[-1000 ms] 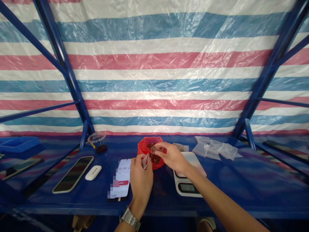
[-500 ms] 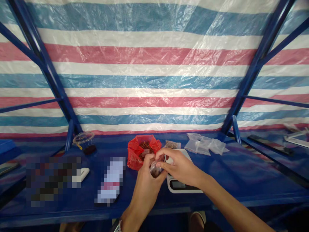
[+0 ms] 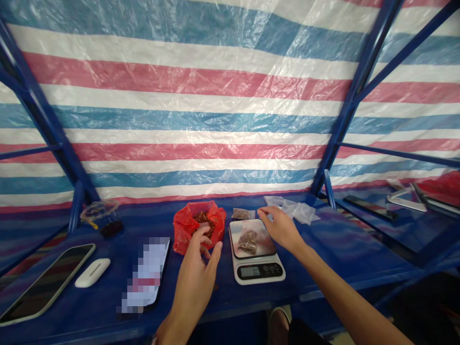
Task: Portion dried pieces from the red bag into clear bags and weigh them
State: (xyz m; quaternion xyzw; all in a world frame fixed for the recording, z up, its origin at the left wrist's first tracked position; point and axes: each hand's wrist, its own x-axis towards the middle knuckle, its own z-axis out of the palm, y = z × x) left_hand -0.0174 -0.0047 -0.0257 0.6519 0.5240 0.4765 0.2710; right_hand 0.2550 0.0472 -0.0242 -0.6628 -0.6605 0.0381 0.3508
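Observation:
My left hand [image 3: 198, 268] hovers at the near side of a red plastic bag [image 3: 181, 235], its fingers apart and nothing in them. Small brown dried pieces [image 3: 203, 219] fill the red bag. On the kitchen scale [image 3: 235, 261] lies a small clear bag of brown pieces [image 3: 247, 242], touched by neither hand. My right hand [image 3: 278, 225] is over the scale's right far corner, thumb and forefinger slightly apart, holding nothing I can see. A second small filled bag [image 3: 243, 214] rests behind the scale. Clear plastic bags [image 3: 300, 212] lie beyond my right hand.
Left on the blue table [image 3: 345, 258] are a phone with a blurred screen [image 3: 149, 268], a white case [image 3: 92, 273], a dark-screened phone [image 3: 50, 282] and a clear plastic cup [image 3: 102, 213]. Blue metal posts [image 3: 354, 100] stand before a striped sheet [image 3: 201, 115].
The small bag that was between my hands now lies on the scale. My hands have separated, left toward the red bag, right to the scale's far side. The view has shifted right.

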